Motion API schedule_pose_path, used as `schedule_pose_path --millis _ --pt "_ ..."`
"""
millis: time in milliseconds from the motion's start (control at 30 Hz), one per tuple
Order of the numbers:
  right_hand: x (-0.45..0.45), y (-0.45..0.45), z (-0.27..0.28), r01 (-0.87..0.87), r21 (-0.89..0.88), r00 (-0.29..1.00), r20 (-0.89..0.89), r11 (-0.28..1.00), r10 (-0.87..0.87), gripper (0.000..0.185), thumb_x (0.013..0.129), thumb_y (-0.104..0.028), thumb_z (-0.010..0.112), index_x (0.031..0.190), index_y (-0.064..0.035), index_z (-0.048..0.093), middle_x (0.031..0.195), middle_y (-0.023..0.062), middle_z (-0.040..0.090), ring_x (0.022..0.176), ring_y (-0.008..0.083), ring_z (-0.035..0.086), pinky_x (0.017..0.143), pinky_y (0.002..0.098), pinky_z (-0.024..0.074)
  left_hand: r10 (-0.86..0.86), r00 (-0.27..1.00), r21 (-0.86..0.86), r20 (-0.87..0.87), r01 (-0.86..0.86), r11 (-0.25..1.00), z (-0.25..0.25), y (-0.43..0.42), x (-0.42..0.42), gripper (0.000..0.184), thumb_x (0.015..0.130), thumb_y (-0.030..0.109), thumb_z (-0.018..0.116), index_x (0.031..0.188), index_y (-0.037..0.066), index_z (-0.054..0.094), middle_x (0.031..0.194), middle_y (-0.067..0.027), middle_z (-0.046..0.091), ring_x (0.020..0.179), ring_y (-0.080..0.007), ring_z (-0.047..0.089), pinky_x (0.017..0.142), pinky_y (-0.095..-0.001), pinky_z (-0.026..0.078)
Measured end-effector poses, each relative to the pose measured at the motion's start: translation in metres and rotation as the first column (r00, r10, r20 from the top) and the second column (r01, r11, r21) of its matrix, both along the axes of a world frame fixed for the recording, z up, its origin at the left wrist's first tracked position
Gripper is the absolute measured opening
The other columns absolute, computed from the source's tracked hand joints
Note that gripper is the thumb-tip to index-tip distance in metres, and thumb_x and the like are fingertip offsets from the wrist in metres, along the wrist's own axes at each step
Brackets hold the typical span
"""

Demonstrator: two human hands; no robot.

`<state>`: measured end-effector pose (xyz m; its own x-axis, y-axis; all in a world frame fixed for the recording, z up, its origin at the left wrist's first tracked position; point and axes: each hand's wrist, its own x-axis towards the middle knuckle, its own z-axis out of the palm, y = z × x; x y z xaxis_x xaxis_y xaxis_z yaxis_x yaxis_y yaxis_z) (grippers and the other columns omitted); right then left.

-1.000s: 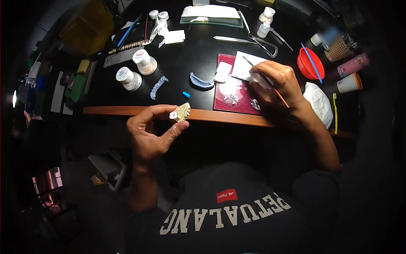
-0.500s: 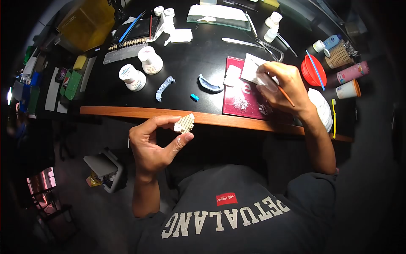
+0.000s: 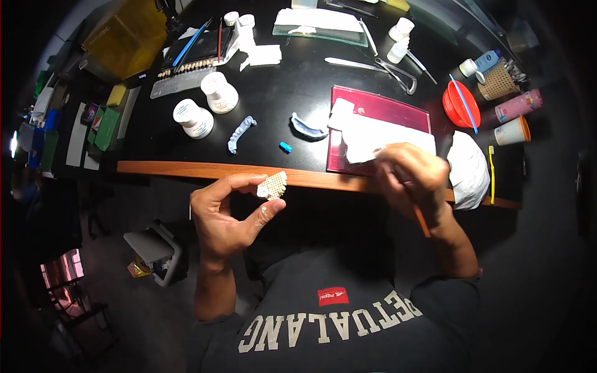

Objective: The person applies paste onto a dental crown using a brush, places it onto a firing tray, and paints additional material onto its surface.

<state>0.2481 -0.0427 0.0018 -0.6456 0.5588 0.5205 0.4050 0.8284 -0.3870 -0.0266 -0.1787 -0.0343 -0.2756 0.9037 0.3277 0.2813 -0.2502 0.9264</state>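
Between thumb and fingers, my left hand (image 3: 230, 210) pinches a cream honeycomb-textured piece (image 3: 272, 185) with a white lump at its left end, just off the table's front edge. My right hand (image 3: 413, 177), a little blurred, grips a thin brush (image 3: 420, 217) with an orange-brown handle; its tip is hard to make out. That hand is at the lower edge of a white tissue (image 3: 388, 137), which lies across a dark red glass plate (image 3: 385, 101). A small folded white pad (image 3: 341, 114) sits on the plate's left side.
Two white bottles (image 3: 219, 93), two blue-grey arch-shaped pieces (image 3: 308, 127) and a small blue piece (image 3: 285, 147) stand or lie left of the plate. Rightward are a red bowl (image 3: 457, 109), crumpled white cloth (image 3: 469, 171) and yellow toothbrush (image 3: 492, 174). Metal tools (image 3: 354, 64) lie behind.
My right hand has moved down toward me with the brush, off the tissue's middle. The tissue now lies spread wider over the red plate. My left hand still holds the cream piece.
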Motion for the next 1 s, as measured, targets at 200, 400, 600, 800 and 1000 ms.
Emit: schedule_pose_path --millis 200,400,600,800,1000 --pt "0.003 -0.001 0.008 0.01 0.133 1.0 0.012 0.991 -0.011 0.022 0.078 0.003 0.067 0.1 0.0008 0.069 0.099 0.0181 0.069 0.1 0.0377 0.069 0.087 0.043 0.0566 -0.012 0.999 -0.029 -0.051 0.01 1.0 0.012 -0.004 0.008 0.034 0.075 0.006 0.089 0.103 -0.004 0.072 0.09 -0.0107 0.075 0.084 -0.0134 0.071 0.08 -0.0258 0.054" --pt "0.023 0.032 0.0 0.133 0.318 0.893 0.372 0.939 -0.253 0.034 0.084 0.001 0.057 0.117 0.0006 0.067 0.117 0.0198 0.068 0.122 0.0387 0.059 0.104 0.0462 0.0484 0.049 0.996 0.046 -0.079 -0.045 0.998 0.015 0.0 0.017 0.033 0.075 0.007 0.089 0.101 -0.002 0.072 0.087 -0.012 0.076 0.078 -0.0137 0.074 0.072 -0.0243 0.056" --pt "0.018 0.04 -0.006 0.108 0.347 0.839 0.471 0.932 -0.273 0.037 0.087 -0.001 0.055 0.123 -0.0005 0.065 0.124 0.0196 0.066 0.126 0.0379 0.057 0.107 0.0483 0.0456 0.086 0.994 -0.044 -0.069 -0.089 0.995 0.023 -0.012 0.011 0.033 0.075 0.005 0.089 0.102 -0.004 0.072 0.088 -0.0109 0.075 0.082 -0.0112 0.069 0.079 -0.0251 0.054" --pt "-0.024 0.038 0.029 0.016 0.149 0.967 0.251 0.989 -0.053 0.036 0.077 0.007 0.062 0.112 -0.0017 0.068 0.107 0.0161 0.069 0.107 0.0353 0.064 0.091 0.0437 0.0535 0.094 0.992 0.022 -0.087 -0.093 0.995 0.014 -0.007 -0.015 0.034 0.072 0.01 0.091 0.099 0.0 0.073 0.087 -0.0109 0.076 0.077 -0.0135 0.073 0.071 -0.0259 0.056" --pt "-0.086 0.045 0.011 -0.233 -0.036 0.935 0.267 0.972 0.234 0.022 0.07 -0.008 0.081 0.09 -0.0062 0.07 0.088 0.0098 0.068 0.095 0.031 0.061 0.088 0.0419 0.0503 0.122 0.987 0.045 -0.109 -0.117 0.992 0.016 -0.007 -0.022 0.032 0.071 0.007 0.09 0.098 0.0 0.074 0.084 -0.0094 0.076 0.075 -0.0145 0.073 0.07 -0.0261 0.056"
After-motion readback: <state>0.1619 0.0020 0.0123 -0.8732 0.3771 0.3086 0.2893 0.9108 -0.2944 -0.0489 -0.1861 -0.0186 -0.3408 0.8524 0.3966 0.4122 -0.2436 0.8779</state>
